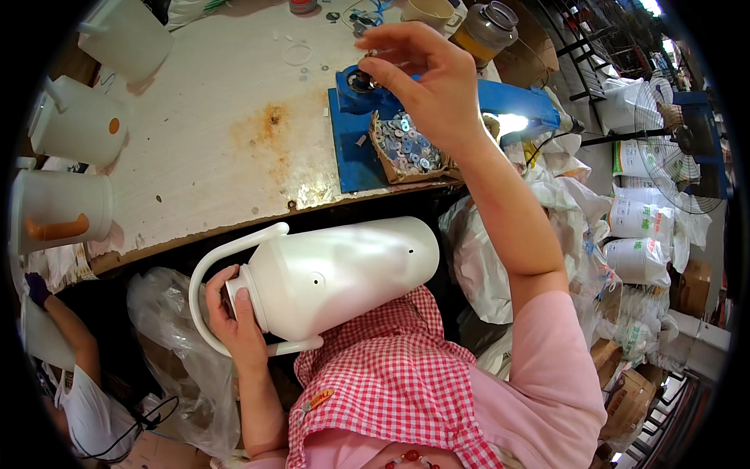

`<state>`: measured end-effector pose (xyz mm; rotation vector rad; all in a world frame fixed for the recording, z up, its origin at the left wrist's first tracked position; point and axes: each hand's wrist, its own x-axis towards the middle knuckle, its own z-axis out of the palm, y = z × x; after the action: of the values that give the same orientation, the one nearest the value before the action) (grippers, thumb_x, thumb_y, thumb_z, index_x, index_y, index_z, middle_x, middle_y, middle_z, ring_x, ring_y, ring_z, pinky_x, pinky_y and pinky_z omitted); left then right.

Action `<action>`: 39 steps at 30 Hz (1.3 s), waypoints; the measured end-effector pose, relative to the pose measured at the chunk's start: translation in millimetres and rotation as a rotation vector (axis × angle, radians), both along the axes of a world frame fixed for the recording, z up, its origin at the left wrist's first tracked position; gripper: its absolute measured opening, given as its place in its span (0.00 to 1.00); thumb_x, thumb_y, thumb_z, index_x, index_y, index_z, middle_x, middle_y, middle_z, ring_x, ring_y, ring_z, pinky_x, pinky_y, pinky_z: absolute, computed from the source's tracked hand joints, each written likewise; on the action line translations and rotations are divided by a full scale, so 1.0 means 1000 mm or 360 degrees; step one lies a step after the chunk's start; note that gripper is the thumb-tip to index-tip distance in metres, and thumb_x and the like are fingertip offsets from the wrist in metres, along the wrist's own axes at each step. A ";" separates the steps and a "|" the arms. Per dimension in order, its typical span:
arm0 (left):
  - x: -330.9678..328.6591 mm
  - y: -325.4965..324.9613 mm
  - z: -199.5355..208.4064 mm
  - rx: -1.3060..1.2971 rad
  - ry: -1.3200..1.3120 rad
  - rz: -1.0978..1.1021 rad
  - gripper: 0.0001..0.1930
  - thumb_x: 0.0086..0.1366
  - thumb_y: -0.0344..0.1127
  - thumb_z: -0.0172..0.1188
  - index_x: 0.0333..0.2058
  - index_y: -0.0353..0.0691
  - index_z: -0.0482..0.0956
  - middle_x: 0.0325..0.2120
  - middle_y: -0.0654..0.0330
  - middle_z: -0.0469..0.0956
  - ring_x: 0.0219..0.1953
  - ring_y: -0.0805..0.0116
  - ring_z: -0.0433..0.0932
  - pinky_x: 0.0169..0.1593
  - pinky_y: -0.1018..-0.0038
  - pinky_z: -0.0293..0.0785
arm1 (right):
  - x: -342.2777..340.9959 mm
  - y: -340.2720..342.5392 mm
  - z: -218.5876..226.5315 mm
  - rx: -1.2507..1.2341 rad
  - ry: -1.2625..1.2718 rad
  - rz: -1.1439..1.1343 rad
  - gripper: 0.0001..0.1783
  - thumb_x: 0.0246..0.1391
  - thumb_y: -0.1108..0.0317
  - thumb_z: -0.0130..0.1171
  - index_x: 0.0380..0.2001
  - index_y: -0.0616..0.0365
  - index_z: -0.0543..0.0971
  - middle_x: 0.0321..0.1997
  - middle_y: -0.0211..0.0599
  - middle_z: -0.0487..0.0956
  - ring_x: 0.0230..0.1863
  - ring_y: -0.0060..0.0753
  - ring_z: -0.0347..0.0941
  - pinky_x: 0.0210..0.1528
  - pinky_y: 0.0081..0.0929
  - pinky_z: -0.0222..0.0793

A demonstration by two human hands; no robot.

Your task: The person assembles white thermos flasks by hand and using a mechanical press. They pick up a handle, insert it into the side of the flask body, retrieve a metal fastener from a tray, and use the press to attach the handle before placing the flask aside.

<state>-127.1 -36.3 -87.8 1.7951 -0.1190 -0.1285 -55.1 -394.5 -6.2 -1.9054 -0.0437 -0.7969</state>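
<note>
A large white plastic jug (pixel 351 270) lies on its side across my lap, its neck to the left and a long curved white handle (pixel 205 273) around the neck end. Small dark holes show in its wall. My left hand (pixel 236 316) grips the jug's neck, thumb on top. Over the table my right hand (pixel 422 74) is raised at the head of a blue machine (pixel 348 148), thumb and fingers pinched beside a dark round metal part (pixel 361 80); what they hold is too small to make out. A torn cardboard box (pixel 406 173) of small metal pieces (pixel 410 144) sits on the machine's base.
Several white jugs (pixel 66 207) stand along the table's left side. A jar (pixel 488 31) and a beige cup (pixel 428 11) stand at the back right. Plastic bags (pixel 488 258) bulge beside my right side, near a standing fan (pixel 676 141). Another person's arm (pixel 70 328) shows at lower left.
</note>
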 end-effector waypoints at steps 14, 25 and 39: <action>0.001 0.002 0.008 0.0049 0.0004 -0.0087 0.18 0.66 0.27 0.51 0.55 0.33 0.72 0.50 0.55 0.73 0.52 0.65 0.73 0.59 0.69 0.67 | -0.069 -0.045 -0.098 -0.1254 0.0908 -0.0260 0.06 0.48 0.71 0.64 0.31 0.51 0.86 0.37 0.31 0.82 0.45 0.40 0.77 0.44 0.39 0.76; -0.001 0.017 0.025 0.0152 -0.0303 0.0026 0.13 0.68 0.30 0.51 0.48 0.33 0.76 0.48 0.54 0.75 0.51 0.64 0.72 0.59 0.69 0.66 | -0.056 -0.009 -0.016 -0.0574 -0.0021 -0.0216 0.08 0.47 0.80 0.67 0.32 0.58 0.83 0.35 0.35 0.86 0.34 0.30 0.81 0.34 0.23 0.75; 0.018 0.064 0.057 0.0035 -0.0282 0.0442 0.15 0.73 0.36 0.45 0.48 0.31 0.76 0.46 0.54 0.78 0.48 0.64 0.76 0.57 0.67 0.70 | 0.005 -0.023 -0.002 -0.1364 -0.0592 -0.0232 0.09 0.44 0.77 0.67 0.29 0.52 0.80 0.38 0.28 0.85 0.33 0.38 0.81 0.32 0.28 0.76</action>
<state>-108.9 27.4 -31.1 1.8243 0.0064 0.2288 -49.9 -417.4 -8.5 -2.5338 -0.5580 -1.3735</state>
